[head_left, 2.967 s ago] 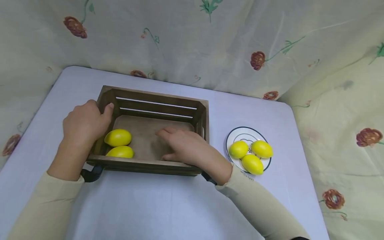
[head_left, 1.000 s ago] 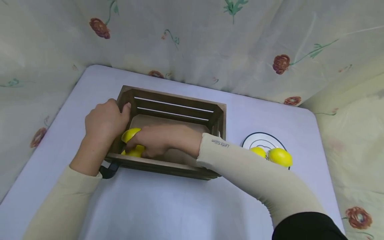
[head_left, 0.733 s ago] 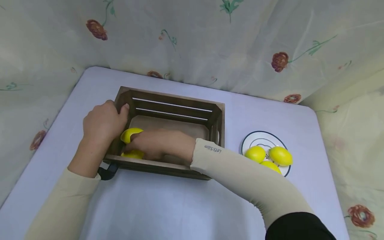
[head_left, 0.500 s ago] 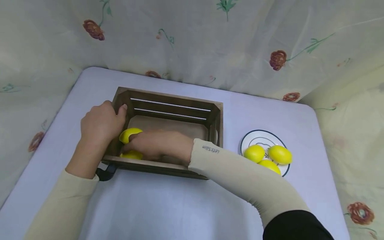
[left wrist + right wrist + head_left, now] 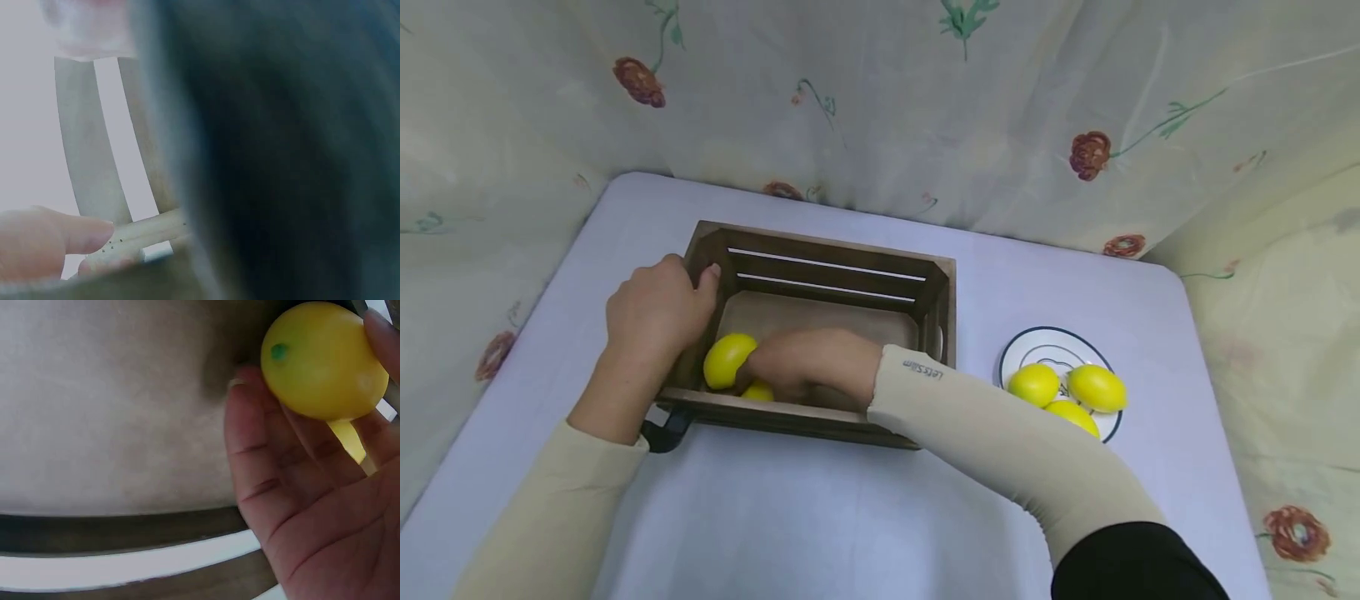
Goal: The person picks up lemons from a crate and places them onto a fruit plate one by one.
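Note:
My left hand (image 5: 658,304) grips the left end of a brown slatted wooden crate (image 5: 842,250), thumb over its rim. In the left wrist view a dark blur hides much, though a thumb (image 5: 87,234) shows against the crate's wood. Inside the crate, at its near left, my right hand (image 5: 816,362) reaches down. A yellow lemon (image 5: 325,359) with a green tip lies between its fingers and thumb in the right wrist view. Part of a second lemon (image 5: 349,442) shows behind the fingers. From the head, one lemon (image 5: 728,360) sits left of the hand and another (image 5: 758,390) is partly covered.
A white plate (image 5: 1037,337) with dark rings stands right of the crate, bearing three lemons (image 5: 1097,387). The right forearm partly covers one of them. White cloth covers the table (image 5: 775,517). A flowered curtain (image 5: 880,108) hangs behind and at the sides.
My right hand has moved left within the crate to the lemons. In the last half second the near lemon has shifted right with it, and the other has turned and come nearer. My left hand keeps its grip.

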`<state>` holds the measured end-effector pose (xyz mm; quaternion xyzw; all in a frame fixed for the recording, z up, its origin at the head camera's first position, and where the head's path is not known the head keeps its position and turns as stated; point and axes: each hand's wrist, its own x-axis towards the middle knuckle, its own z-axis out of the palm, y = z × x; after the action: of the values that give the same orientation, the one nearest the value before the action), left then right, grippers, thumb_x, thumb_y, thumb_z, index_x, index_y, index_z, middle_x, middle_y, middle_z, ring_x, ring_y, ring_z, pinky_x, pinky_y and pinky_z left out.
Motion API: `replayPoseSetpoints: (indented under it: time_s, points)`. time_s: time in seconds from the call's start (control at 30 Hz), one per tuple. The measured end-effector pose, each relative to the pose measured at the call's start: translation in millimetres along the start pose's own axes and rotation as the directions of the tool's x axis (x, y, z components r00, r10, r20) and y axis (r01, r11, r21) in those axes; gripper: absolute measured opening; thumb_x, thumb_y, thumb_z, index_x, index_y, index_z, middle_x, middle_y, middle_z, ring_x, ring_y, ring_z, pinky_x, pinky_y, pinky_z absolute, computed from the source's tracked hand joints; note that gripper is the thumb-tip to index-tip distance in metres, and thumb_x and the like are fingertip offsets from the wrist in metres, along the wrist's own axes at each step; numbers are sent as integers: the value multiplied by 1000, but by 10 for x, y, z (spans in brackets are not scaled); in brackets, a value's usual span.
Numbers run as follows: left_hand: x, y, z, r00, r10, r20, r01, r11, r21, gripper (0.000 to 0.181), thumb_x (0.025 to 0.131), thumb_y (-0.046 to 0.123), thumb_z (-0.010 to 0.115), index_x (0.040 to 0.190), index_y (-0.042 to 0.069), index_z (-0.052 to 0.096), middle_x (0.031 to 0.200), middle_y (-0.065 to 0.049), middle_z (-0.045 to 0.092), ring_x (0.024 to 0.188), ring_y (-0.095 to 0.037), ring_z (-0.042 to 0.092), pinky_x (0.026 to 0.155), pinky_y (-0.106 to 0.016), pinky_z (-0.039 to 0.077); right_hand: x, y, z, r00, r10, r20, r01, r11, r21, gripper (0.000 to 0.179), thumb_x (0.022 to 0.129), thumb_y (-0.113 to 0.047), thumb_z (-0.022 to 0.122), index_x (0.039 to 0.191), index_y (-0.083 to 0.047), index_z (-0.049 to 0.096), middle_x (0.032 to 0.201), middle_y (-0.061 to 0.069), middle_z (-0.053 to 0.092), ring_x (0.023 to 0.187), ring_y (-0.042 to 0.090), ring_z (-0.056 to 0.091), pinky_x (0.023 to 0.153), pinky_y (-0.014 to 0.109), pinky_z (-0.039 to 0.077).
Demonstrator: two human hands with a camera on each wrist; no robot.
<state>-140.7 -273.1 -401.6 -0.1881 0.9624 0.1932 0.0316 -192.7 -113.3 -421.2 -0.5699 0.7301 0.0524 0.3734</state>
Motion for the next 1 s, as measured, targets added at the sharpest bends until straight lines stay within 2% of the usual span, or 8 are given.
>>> replayPoseSetpoints:
  time_s: [0.17, 0.33, 0.43, 0.57, 0.77, 1.0]
  points:
    - [-37, -60, -42, 1000, 18, 21, -18, 1000, 6, 60, 109, 41, 44, 103, -17, 59, 77, -27, 61, 60, -40, 60, 45, -44, 46, 40, -10, -23, 998, 11, 54, -15, 998, 62, 56, 96, 4, 68, 146, -20, 63, 123, -1, 63, 104, 18, 53, 96, 28, 46]
    - [-4, -79, -106, 993, 56, 100, -56, 998, -3, 60, 109, 39, 42, 108, -19, 55, 79, -26, 59, 60, -37, 59, 45, -41, 47, 56, -4, -42, 998, 20, 62, -24, 998, 58, 55, 96, 2, 68, 146, -20, 62, 125, -1, 63, 106, 17, 53, 99, 29, 46]
    - [30, -73, -124, 989, 50, 140, -50, 999, -3, 60, 109, 39, 42, 111, -20, 53, 83, -28, 61, 63, -38, 61, 46, -42, 48, 49, 10, -45, 998, 17, 58, -21, 997, 70, 54, 96, 1, 69, 146, -19, 63, 124, -1, 63, 105, 17, 54, 100, 29, 46]
    - [58, -57, -112, 987, 40, 158, -41, 999, 2, 63, 109, 41, 43, 114, -20, 53, 83, -28, 62, 64, -37, 62, 47, -42, 49, 45, 37, -29, 998, 20, 57, -25, 996, 88, 54, 96, 1, 69, 146, -20, 63, 123, -1, 63, 105, 18, 53, 99, 30, 46]
    - [61, -40, -43, 989, 71, 132, -67, 997, -31, 67, 109, 43, 44, 121, -22, 52, 88, -32, 63, 63, -37, 64, 46, -41, 51, 44, 94, 3, 998, 15, 56, -21, 995, 102, 52, 96, 0, 69, 144, -21, 65, 122, -3, 63, 105, 19, 53, 97, 29, 44]
    - [47, -49, -26, 994, 82, 78, -77, 995, -68, 64, 109, 42, 44, 116, -20, 55, 87, -30, 63, 62, -36, 62, 45, -40, 49, 17, 103, -11, 998, 28, 61, -36, 991, 126, 53, 96, 0, 69, 144, -20, 64, 126, -3, 63, 108, 18, 53, 101, 30, 43]
